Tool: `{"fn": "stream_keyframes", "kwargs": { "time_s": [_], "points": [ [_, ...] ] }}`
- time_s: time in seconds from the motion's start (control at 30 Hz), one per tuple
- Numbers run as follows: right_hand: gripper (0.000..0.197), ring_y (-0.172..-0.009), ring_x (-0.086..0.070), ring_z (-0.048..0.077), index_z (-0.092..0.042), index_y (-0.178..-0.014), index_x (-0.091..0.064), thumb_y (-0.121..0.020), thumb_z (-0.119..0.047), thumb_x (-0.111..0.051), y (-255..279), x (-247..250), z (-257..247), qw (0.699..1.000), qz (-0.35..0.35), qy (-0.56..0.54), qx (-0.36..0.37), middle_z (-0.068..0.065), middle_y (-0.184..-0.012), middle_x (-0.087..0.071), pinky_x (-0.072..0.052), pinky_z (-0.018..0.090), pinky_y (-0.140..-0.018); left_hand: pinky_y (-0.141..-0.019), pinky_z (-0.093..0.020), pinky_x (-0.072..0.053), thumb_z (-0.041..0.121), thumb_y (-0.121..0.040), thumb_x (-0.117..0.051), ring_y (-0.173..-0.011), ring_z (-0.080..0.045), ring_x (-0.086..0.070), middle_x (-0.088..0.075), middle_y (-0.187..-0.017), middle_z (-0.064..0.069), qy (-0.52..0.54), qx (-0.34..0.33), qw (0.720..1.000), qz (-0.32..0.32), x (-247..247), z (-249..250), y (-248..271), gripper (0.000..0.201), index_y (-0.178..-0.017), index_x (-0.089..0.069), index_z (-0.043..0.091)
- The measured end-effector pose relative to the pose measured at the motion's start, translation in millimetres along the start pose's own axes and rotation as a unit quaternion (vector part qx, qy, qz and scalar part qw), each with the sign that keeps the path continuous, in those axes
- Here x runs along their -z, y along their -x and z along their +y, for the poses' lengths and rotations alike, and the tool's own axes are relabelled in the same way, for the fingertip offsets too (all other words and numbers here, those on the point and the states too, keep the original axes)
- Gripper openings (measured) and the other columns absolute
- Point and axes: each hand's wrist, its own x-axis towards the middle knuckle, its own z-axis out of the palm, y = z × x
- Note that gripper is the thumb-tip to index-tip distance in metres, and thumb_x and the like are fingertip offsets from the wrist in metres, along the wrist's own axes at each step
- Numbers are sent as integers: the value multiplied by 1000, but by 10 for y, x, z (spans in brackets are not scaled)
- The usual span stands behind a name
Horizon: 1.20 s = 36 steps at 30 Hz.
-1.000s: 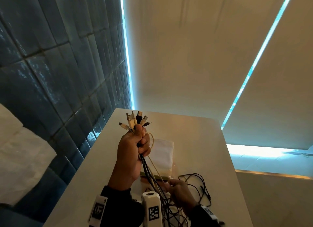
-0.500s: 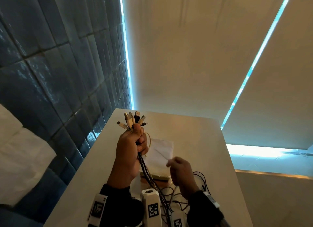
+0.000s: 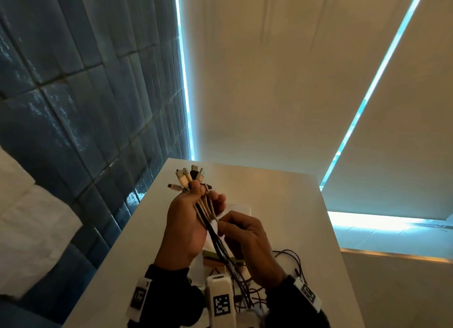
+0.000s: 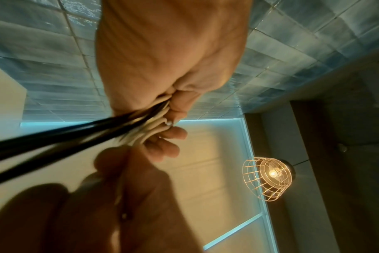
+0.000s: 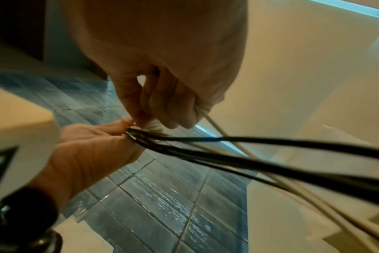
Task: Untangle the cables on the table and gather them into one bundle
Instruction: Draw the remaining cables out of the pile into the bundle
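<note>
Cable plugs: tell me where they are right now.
In the head view, the cable plugs fan out above the left hand, which grips the cables over the table.

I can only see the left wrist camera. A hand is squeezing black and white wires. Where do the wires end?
Observer: The head view shows the plugs fanning out together just above the left hand, which grips the cable bundle.
Operator: What's the other hand doing? It's blurry for me.
Observer: In the right wrist view, the right hand holds a pale cable right beside the bundle.
Operator: Are any wires on the table?
Observer: Yes. Thin dark cables lie in loose loops on the table by the right wrist.
</note>
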Motion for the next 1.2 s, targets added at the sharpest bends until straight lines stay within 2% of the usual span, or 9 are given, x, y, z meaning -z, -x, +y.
{"fn": "stream_keyframes", "kwargs": {
  "time_s": [0.07,0.17,0.33,0.5,0.63,0.87,1.0,1.1,1.2],
  "points": [
    [23,-39,-35,4,-7,-69,-58,-92,-3,-55,40,37,52,999,-7,-26,-26,-10,-46,-43,-28,15,-42,-69,-37,-53,22,-101,-37,-60,-19,-65,-59,-62,-5,38,-6,999,-10,-15,26,15,28,-80,-49,9],
    [18,-42,-28,12,-9,-71,-61,-87,-17,-60,68,110,189,998,-20,-31,-52,0,-50,-38,-20,24,-43,-59,-28,-46,25,-97,-40,-52,-13,-51,-53,-62,-3,42,-27,998,-25,-17,50,17,25,-77,-46,11],
    [22,-41,-29,9,-10,-74,-61,-95,-14,-55,78,192,385,995,-33,-28,-91,-5,-49,-40,-23,21,-42,-47,-22,-32,34,-87,-45,-47,-9,-33,-43,-62,-1,-4,-42,997,-60,4,5,8,25,-74,-43,13],
    [22,-37,-41,3,-2,-76,-55,-97,-6,-50,62,214,461,993,-38,-39,-109,-8,-47,-49,-32,13,-40,-44,-21,-29,30,-97,-39,-43,-8,-33,-47,-62,-1,-20,-38,997,-59,30,-26,8,30,-74,-44,12],
    [24,-42,-46,4,-4,-72,-56,-96,-3,-50,32,275,679,990,-20,-40,-136,-1,-55,-52,-36,13,-43,-43,-21,-27,34,-88,-44,-43,-8,-30,-44,-60,0,-28,-33,997,-71,38,-3,19,26,-74,-43,12],
    [26,-38,-30,8,-10,-69,-57,-95,-10,-54,58,432,1142,979,8,61,-195,-1,-49,-39,-22,19,-38,-41,-20,-26,26,-100,-34,-41,-7,-28,-40,-57,1,-39,-21,997,-66,38,-3,4,32,-73,-41,12],
    [29,-42,-31,6,-12,-65,-55,-94,-7,-55,68,481,1256,975,23,100,-199,-4,-50,-39,-25,17,-42,-41,-21,-27,28,-97,-38,-42,-8,-31,-45,-58,0,-36,-30,997,-61,34,4,17,30,-73,-42,11],
    [34,-38,-31,0,-16,-61,-53,-94,-9,-54,83,485,1324,967,30,130,-219,-12,-43,-37,-25,13,-42,-42,-21,-28,28,-95,-39,-42,-8,-33,-47,-59,-2,-39,-33,996,-68,32,6,14,28,-73,-42,11],
    [33,-38,-34,3,-19,-58,-56,-91,-14,-57,70,467,1357,956,43,160,-244,-10,-43,-40,-27,19,-43,-43,-22,-27,25,-100,-34,-42,-8,-33,-47,-58,-2,-54,-27,997,-58,45,1,5,31,-74,-42,11]
  ]
}}
